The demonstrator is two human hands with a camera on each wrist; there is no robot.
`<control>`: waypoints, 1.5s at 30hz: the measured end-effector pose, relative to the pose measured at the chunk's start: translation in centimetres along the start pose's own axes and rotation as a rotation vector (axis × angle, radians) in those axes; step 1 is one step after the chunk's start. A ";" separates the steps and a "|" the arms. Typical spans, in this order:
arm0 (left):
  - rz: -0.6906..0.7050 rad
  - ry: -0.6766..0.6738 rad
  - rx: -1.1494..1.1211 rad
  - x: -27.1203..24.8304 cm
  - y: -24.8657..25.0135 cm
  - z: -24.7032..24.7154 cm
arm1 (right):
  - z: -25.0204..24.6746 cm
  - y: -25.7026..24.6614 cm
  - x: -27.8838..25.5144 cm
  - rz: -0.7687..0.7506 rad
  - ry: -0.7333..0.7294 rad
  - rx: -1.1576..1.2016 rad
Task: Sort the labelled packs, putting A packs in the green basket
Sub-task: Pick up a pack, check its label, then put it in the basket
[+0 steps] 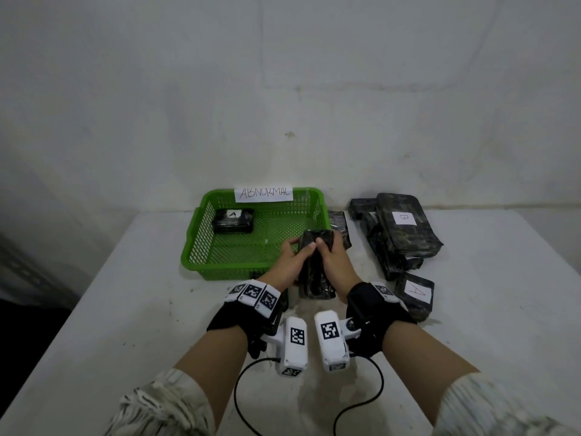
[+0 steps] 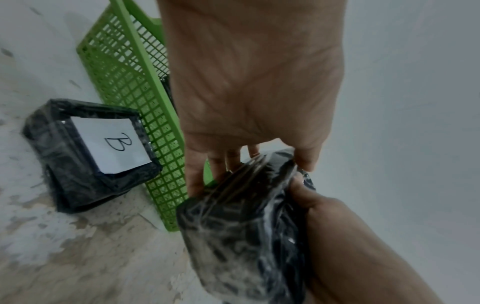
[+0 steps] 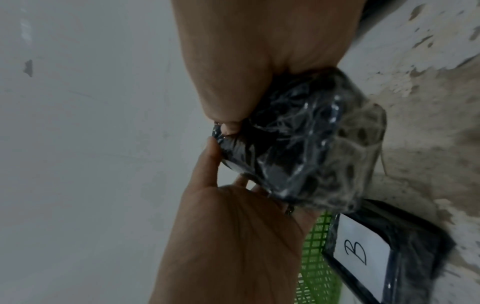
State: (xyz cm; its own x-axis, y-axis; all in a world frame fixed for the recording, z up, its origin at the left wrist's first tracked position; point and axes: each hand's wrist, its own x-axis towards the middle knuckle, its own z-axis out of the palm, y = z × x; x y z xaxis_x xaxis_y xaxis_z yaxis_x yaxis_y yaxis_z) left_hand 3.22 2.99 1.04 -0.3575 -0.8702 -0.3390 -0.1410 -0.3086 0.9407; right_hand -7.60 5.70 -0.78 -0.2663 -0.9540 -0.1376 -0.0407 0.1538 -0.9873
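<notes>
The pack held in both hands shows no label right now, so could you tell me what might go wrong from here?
The held pack shows no letter in any view, so dropping it into the green basket may misfile it. Both hands grip slippery wrap; it could slip. A B pack lies against the basket wall and could get knocked.

1 pack (image 1: 233, 220) lies in the basket (image 1: 201, 228); a pile of packs (image 1: 399, 234) sits right of it on the table (image 1: 125, 309).
</notes>
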 end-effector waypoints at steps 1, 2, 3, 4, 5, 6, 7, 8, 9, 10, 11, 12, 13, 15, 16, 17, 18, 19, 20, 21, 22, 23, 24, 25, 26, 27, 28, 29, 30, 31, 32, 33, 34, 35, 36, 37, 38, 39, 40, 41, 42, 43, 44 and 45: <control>0.027 0.013 0.044 0.1 0.1 0.0 | 0.0 -0.1 -0.1 -0.005 -0.013 0.011; 0.061 0.024 0.099 0.2 0.0 -0.1 | 0.0 -0.1 -0.2 -0.005 -0.026 0.026; 0.094 0.036 0.147 0.3 0.0 -0.1 | 0.0 -0.1 -0.3 -0.002 -0.042 0.043; 0.130 0.062 0.180 0.3 0.0 -0.1 | 0.0 -0.2 -0.5 0.008 -0.062 0.058; 0.155 0.104 0.183 0.2 0.1 -0.1 | 0.1 -0.3 -0.6 0.014 -0.087 0.056; 0.167 0.150 0.170 0.3 0.2 -0.2 | 0.2 -0.3 -0.8 0.011 -0.112 0.036; 0.166 0.180 0.147 0.4 0.2 -0.2 | 0.4 -0.2 -1.0 -0.002 -0.129 0.009; 0.167 0.188 0.124 0.6 0.1 -0.2 | 0.5 -0.2 -1.2 -0.023 -0.136 -0.011; 0.163 0.178 0.106 0.6 0.1 -0.2 | 0.6 -0.1 -1.3 -0.046 -0.128 -0.023; 0.161 0.158 0.097 0.5 0.0 -0.1 | 0.7 0.0 -1.3 -0.058 -0.107 -0.024; 0.157 0.132 0.089 0.4 0.0 0.0 | 0.8 -0.1 -1.2 -0.052 -0.083 -0.017; 0.156 0.107 0.084 0.2 0.1 0.1 | 0.8 0.0 -1.0 -0.032 -0.064 -0.012; 0.155 0.084 0.078 0.0 0.2 0.1 | 0.7 0.0 -0.9 -0.011 -0.053 -0.014; 0.154 0.063 0.063 -0.1 0.2 0.1 | 0.4 0.0 -0.6 0.020 -0.051 -0.033; 0.160 0.068 0.054 0.0 0.2 0.0 | 0.3 0.0 -0.6 0.021 -0.061 -0.036; 0.172 0.085 0.060 0.0 0.2 -0.1 | 0.2 -0.1 -0.7 0.014 -0.078 -0.031; 0.187 0.110 0.075 0.1 0.2 -0.2 | 0.1 -0.3 -0.8 0.006 -0.103 -0.016; 0.197 0.128 0.093 0.1 0.1 -0.3 | 0.2 -0.5 -0.9 0.005 -0.134 -0.001; 0.201 0.145 0.095 0.2 0.1 -0.4 | 0.2 -0.6 -0.9 0.019 -0.170 0.007; 0.195 0.162 0.089 0.3 0.1 -0.5 | 0.2 -0.8 -0.9 0.042 -0.204 0.001; 0.187 0.173 0.082 0.4 0.1 -0.5 | 0.3 -0.8 -0.8 0.066 -0.231 -0.015; 0.171 0.179 0.080 0.6 0.1 -0.6 | 0.3 -0.8 -0.7 0.084 -0.248 -0.032; 0.154 0.173 0.083 0.7 0.1 -0.6 | 0.4 -0.6 -0.6 0.097 -0.254 -0.047; 0.136 0.159 0.080 0.6 0.1 -0.6 | 0.4 -0.4 -0.5 0.104 -0.247 -0.055; 0.121 0.139 0.085 0.4 0.1 -0.5 | 0.4 -0.3 -0.4 0.104 -0.235 -0.054; 0.110 0.123 0.097 0.3 0.0 -0.5 | 0.4 -0.2 -0.4 0.098 -0.223 -0.051; 0.105 0.110 0.110 0.1 -0.1 -0.5 | 0.4 0.0 -0.4 0.089 -0.214 -0.048; 0.107 0.095 0.117 -0.1 -0.1 -0.5 | 0.4 -0.1 -0.6 0.082 -0.211 -0.049; 0.121 0.083 0.119 -0.1 -0.2 -0.6 | 0.3 -0.1 -0.7 0.076 -0.211 -0.054; 0.143 0.075 0.119 -0.2 -0.2 -0.6 | 0.2 -0.1 -0.9 0.072 -0.214 -0.059; 0.152 0.066 0.102 -0.4 0.0 -0.7 | 0.2 -0.2 -1.0 0.069 -0.217 -0.058; 0.154 0.069 0.087 -0.3 0.1 -0.8 | 0.2 -0.4 -1.1 0.071 -0.218 -0.047; 0.146 0.085 0.084 -0.3 0.2 -0.9 | 0.1 -0.6 -1.0 0.080 -0.215 -0.025; 0.149 0.109 0.086 -0.1 0.1 -1.0 | 0.1 -0.9 -1.0 0.094 -0.205 0.011; 0.145 0.153 0.113 0.7 -0.6 -1.3 | 0.0 -1.0 -0.9 0.106 -0.193 0.054; 0.140 0.198 0.139 1.7 -1.4 -1.7 | -0.1 -1.1 -0.8 0.109 -0.180 0.087; 0.124 0.222 0.158 2.4 -1.9 -2.0 | -0.2 -1.2 -0.6 0.101 -0.166 0.105; 0.109 0.216 0.156 2.1 -1.6 -2.0 | -0.2 -1.3 -0.4 0.091 -0.147 0.104; 0.109 0.195 0.111 1.5 -0.9 -1.9 | -0.3 -1.3 -0.2 0.086 -0.125 0.097; 0.108 0.174 0.070 0.7 -0.1 -1.9 | -0.3 -1.4 0.0 0.090 -0.100 0.091; 0.104 0.152 0.035 -0.1 0.7 -1.8 | -0.4 -1.6 0.1 0.102 -0.084 0.093; 0.104 0.136 0.013 -0.1 0.9 -2.0 | -0.4 -1.8 0.2 0.121 -0.083 0.101; 0.106 0.109 -0.001 -0.2 1.1 -2.2 | -0.5 -2.1 0.4 0.145 -0.094 0.115; 0.110 0.075 -0.014 -0.1 1.2 -2.4 | -0.6 -2.4 0.4 0.173 -0.114 0.130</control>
State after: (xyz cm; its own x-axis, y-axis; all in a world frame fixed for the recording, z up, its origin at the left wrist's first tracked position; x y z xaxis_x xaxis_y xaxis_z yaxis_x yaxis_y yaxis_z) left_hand 5.27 1.79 2.20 -0.3000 -0.9252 -0.2322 -0.0913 -0.2145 0.9725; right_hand -8.16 5.08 1.58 -0.1475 -0.9405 -0.3060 0.1221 0.2897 -0.9493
